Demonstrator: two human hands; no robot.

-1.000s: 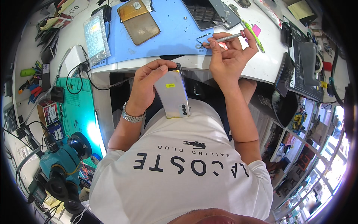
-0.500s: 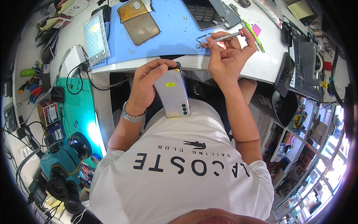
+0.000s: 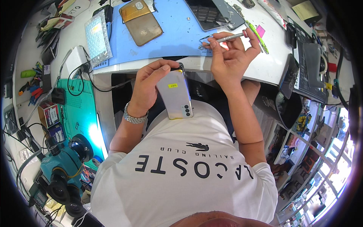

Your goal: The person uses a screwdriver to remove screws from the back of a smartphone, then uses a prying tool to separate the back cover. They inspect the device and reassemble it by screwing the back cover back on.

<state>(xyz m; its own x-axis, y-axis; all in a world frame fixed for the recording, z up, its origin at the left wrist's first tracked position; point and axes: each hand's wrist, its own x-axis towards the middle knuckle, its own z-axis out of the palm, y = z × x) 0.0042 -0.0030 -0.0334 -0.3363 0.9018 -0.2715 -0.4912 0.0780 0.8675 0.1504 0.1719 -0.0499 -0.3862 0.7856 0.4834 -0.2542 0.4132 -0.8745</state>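
Observation:
My left hand [image 3: 147, 79] grips the top end of a silver phone [image 3: 176, 98], back toward the camera with a yellow label and three lenses; its lower end rests against my white shirt. My right hand [image 3: 232, 62], palm up, holds a slim metal screwdriver [image 3: 230, 38] with a red cap between its fingers, over the near edge of the blue mat [image 3: 177, 41]. On that mat lie a used amber-brown phone case [image 3: 140, 22], a black phone [image 3: 202, 11] and a bubble-wrap pouch [image 3: 97, 38]. A green pen-like tool [image 3: 262, 41] lies to the right.
A teal microscope [image 3: 64, 168] and green mat [image 3: 79, 109] sit at the left, beside cables, a white adapter [image 3: 77, 55] and loose tools. The white desk edge [image 3: 261, 70] curves before me. A black board [image 3: 308, 72] is at the right, shelving [image 3: 310, 159] below it.
Over the last second my right hand has shifted very slightly left, with the screwdriver in it. My left hand and the phone are nearly unchanged.

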